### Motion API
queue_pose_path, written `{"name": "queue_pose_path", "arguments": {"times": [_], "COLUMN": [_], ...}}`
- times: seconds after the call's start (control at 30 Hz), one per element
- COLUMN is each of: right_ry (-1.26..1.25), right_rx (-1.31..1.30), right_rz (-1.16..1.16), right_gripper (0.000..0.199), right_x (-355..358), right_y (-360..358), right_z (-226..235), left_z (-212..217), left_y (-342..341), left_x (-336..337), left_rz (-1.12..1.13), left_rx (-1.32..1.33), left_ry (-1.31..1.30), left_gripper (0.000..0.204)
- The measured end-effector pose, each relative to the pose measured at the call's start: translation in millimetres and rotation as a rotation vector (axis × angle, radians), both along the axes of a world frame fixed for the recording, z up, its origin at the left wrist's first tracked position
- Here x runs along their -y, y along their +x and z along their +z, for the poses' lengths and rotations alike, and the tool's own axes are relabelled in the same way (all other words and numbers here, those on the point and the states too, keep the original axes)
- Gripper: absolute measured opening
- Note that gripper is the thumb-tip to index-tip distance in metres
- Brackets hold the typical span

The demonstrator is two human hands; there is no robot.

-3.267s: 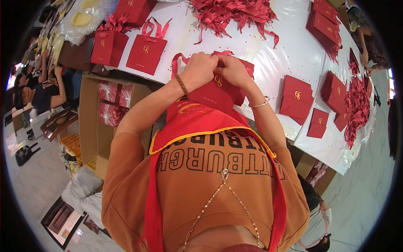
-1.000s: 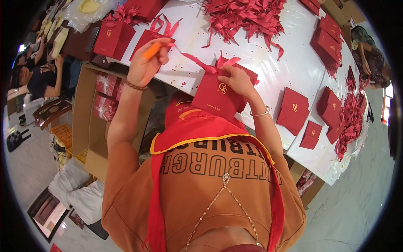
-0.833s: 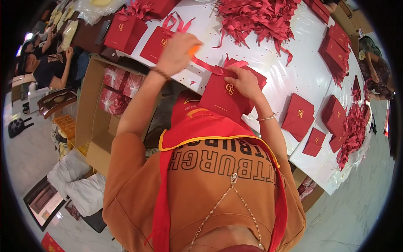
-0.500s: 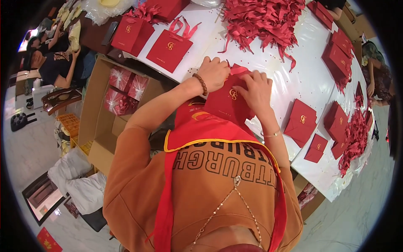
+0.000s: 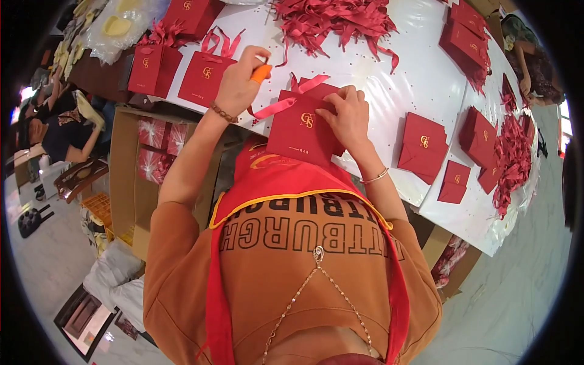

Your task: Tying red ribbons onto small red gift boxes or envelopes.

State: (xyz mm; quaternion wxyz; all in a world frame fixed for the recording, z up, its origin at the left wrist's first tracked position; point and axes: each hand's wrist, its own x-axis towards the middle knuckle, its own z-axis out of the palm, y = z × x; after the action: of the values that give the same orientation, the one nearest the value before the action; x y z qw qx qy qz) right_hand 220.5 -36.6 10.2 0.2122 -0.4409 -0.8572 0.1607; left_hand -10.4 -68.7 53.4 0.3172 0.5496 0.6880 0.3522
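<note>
A red paper gift bag (image 5: 291,135) with gold lettering stands at the table's near edge, against my red apron. Pink-red ribbon (image 5: 275,110) comes out near its top, one end reaching toward the left. My right hand (image 5: 348,118) pinches the bag's right side, thumb on the front. Raised to the left of the bag, my left hand (image 5: 242,80) is closed round a small tool with an orange handle (image 5: 261,73); its working end is too small to make out. Just behind that hand stands another red gift bag (image 5: 198,79) with ribbon handles.
A heap of red ribbons (image 5: 334,24) lies at the table's far side. Flat red bags (image 5: 423,143) and more ribbons (image 5: 512,155) are on the right. An open carton (image 5: 125,164) with wrapped red packs stands at the left. Other people work at both sides.
My left hand has come away from the bag's top toward the left, and the orange handle now shows in it. The ribbon hangs out more. The whole view has shifted a little.
</note>
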Motion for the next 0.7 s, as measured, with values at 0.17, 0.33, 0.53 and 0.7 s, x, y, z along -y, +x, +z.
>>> {"name": "queue_pose_path", "arguments": {"times": [0.17, 0.33, 0.53, 0.7], "right_ry": [-0.329, -0.584, -1.166, -1.073], "right_rx": [-0.142, -0.194, -0.372, -0.472], "right_rz": [0.057, 0.117, -0.075, -0.106], "right_gripper": [0.028, 0.031, 0.029, 0.031], "right_x": [-7.6, -16.1, -9.1, -3.3], "right_y": [5.7, 19.8, 28.0, 20.5], "right_z": [-4.6, -3.4, -2.5, -16.3], "left_z": [-32.5, -63.3, -42.3, -50.6], "left_y": [44.1, 62.4, 64.9, 70.6], "left_x": [4.8, 0.3, -0.8, 7.0], "left_rz": [-0.294, -0.340, -0.297, -0.343], "left_rx": [-0.145, -0.281, -0.035, -0.183], "left_ry": [0.107, 0.093, -0.095, -0.080], "left_gripper": [0.017, 0.018, 0.017, 0.011]}}
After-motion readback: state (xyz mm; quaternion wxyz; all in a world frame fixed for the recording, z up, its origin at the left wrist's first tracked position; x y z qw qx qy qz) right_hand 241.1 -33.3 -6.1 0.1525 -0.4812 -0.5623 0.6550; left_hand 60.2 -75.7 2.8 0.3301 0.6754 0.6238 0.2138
